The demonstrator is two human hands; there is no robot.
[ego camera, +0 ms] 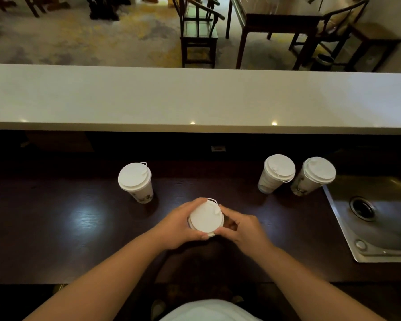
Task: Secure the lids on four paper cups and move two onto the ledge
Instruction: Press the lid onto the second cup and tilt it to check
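Standing on the dark surface (56, 228), the nearest cup (206, 220) is clasped at its lid rim by the left hand (178, 225) and the right hand (241, 228), each grip clamped on it. A second lidded cup (136, 181) is set to the left, two lidded cups (278, 173) (315, 176) near the sink (380, 216). The pale ledge (195, 98) is seen beyond.

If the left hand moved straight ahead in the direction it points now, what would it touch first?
The left hand points right and slightly forward, and already touches the lid of the cup in the middle. Past that cup, it would probably meet the right hand gripping the other side.
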